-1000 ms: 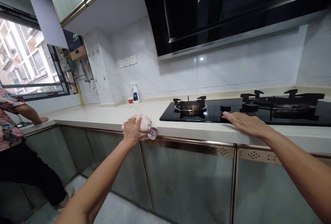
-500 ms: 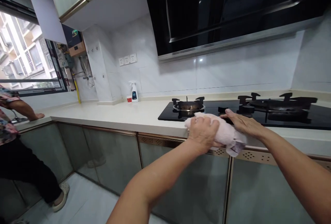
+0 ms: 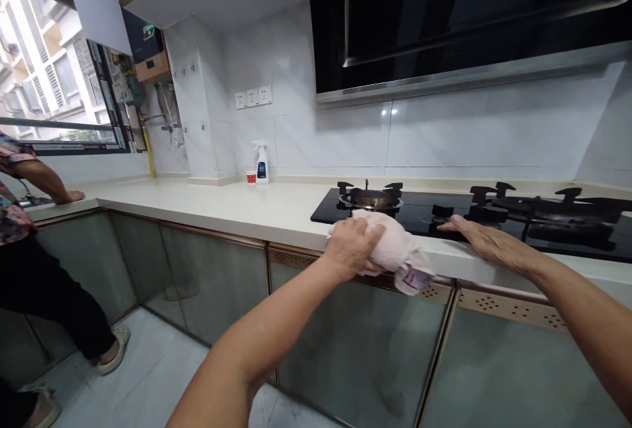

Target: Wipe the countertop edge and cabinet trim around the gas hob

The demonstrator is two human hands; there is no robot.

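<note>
Hands [image 3: 351,247] wipe beside stove [image 3: 474,224], sprayer [image 3: 261,163] far.

Single head view, close, facing forward-down along countertop [image 3: 237,207] toward hob [image 3: 494,220].

Bright daylight enters through the window [image 3: 54,85]; tiles show small glare spots, edges bend with wide-angle distortion.

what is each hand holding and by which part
The left hand grips a pink cloth by its bunched left end. The right hand holds nothing, lying flat on the counter.
</note>
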